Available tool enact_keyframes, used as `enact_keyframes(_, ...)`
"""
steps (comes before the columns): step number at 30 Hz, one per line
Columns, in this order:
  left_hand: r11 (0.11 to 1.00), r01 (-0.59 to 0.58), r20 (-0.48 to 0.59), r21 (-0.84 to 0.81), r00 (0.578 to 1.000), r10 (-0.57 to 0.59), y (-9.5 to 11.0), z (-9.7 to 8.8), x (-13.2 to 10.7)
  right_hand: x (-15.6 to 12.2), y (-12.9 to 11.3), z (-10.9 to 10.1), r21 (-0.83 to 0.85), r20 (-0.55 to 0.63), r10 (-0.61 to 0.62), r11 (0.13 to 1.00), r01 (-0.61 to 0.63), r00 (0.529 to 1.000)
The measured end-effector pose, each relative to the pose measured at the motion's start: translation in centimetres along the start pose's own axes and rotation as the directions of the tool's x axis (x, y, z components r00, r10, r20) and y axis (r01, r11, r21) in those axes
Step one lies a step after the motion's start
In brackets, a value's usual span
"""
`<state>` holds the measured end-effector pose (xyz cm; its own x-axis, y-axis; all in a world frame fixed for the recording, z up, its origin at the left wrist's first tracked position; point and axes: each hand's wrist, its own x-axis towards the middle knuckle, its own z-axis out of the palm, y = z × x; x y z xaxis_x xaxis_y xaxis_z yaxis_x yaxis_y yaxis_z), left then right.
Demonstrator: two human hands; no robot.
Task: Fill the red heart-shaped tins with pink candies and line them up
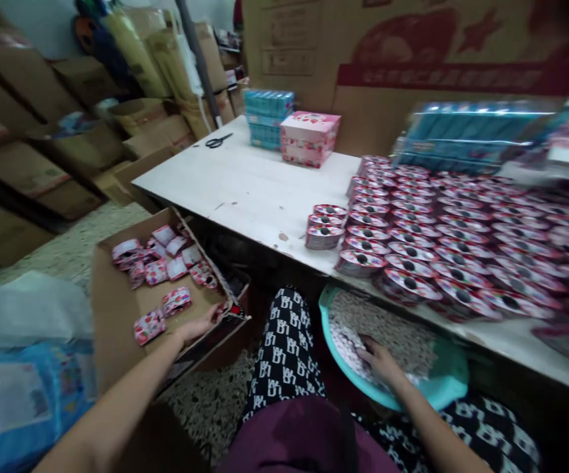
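Observation:
My left hand [209, 319] reaches into a shallow cardboard box [112, 355], its fingers curled against the box's right rim. Pink strawberry-printed packets [176, 300] lie loosely heaped inside that box. In a teal basin [336, 348] between my knees and the table, my right hand [377, 360] dips into small whitish pieces [346, 332]. Its fingers look bent together and blurred; what they grip, if anything, is hidden. Rows of pink oval packages [362, 257], each with a dark round hole on top, stand packed along the table above the basin.
A white table [265, 197] spans the middle, with scissors [219, 140], a pink box [309, 139] and blue wrapped packs [269, 118] on it. Large cardboard [284, 52] rises behind. Stacked cartons [23, 157] and blue plastic bags [23, 394] occupy the left.

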<state>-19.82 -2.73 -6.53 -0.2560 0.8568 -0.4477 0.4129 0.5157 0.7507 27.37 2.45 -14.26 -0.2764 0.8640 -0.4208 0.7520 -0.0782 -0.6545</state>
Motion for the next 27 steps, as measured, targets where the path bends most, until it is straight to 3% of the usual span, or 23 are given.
enact_keyframes(4,0.924,0.267,0.302,-0.273,0.936,-0.182,-0.2,-0.7,-0.6,-1.7,0.2,-1.5,0.182,-0.047,0.002,0.983,0.007,0.999)
enact_keyframes(8,0.847,0.346,0.392,-0.403,0.902,-0.182,0.3,-0.7,-0.6,-2.5,1.2,-2.6,0.324,-0.065,-0.015,0.946,0.035,0.998)
enact_keyframes(10,0.856,0.33,0.335,-0.398,0.921,-0.199,0.7,-0.1,-0.1,-2.9,1.5,-3.0,0.367,-0.07,-0.024,0.929,0.048,0.997)
enact_keyframes(13,0.91,0.292,0.123,-0.295,0.956,-0.267,1.1,0.8,1.1,-3.6,1.6,-3.5,0.373,-0.076,-0.029,0.926,0.056,0.997)
enact_keyframes(15,0.909,0.28,0.046,-0.308,0.959,-0.28,1.4,0.4,1.4,-4.1,1.5,-3.9,0.353,-0.086,-0.019,0.934,0.048,0.996)
enact_keyframes(18,0.8,0.266,0.036,-0.538,0.955,-0.294,3.0,-2.1,-0.2,-4.8,1.5,-4.2,0.336,-0.092,-0.042,0.939,0.07,0.995)
enact_keyframes(21,0.688,0.138,-0.014,-0.713,0.977,-0.211,6.8,-3.8,-3.5,-5.3,1.8,-4.5,0.335,-0.087,-0.081,0.936,0.105,0.993)
enact_keyframes(24,0.618,0.138,0.13,-0.774,0.99,-0.058,11.5,-1.3,-6.2,-5.5,1.7,-4.8,0.326,-0.084,-0.081,0.94,0.104,0.993)
enact_keyframes(26,0.608,0.204,0.303,-0.767,0.951,0.063,13.9,2.7,-6.8,-5.7,1.2,-5.2,0.32,-0.086,-0.082,0.942,0.105,0.993)
enact_keyframes(27,0.634,0.205,0.339,-0.746,0.936,0.096,14.7,5.0,-6.7,-5.9,0.9,-5.5,0.32,-0.082,-0.089,0.941,0.111,0.993)
